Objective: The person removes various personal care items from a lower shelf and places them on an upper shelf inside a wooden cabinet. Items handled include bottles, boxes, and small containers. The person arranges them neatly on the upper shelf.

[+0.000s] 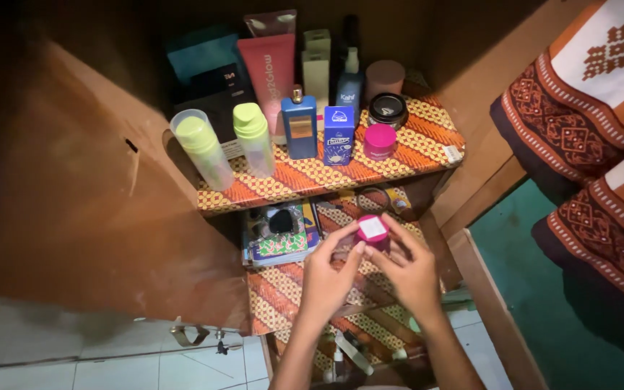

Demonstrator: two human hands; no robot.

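A small magenta jar (372, 232) with a white label on its bottom is held between both hands in front of the lower shelf. My left hand (328, 276) grips its left side with thumb and fingers. My right hand (410, 270) pinches it from the right. On the upper shelf (312, 182), lined with orange patterned paper, stand a similar magenta jar (380, 141), a blue perfume bottle (300, 124), a blue box (339, 135) and two pale green pump bottles (228, 145).
A pink tube (270, 72), a dark round jar (388, 109), a brown jar (385, 76) and boxes crowd the shelf's back. The open wooden cabinet door (88, 209) stands left. Packets (279, 235) lie on the lower shelf. Patterned pillows (594, 137) lie right.
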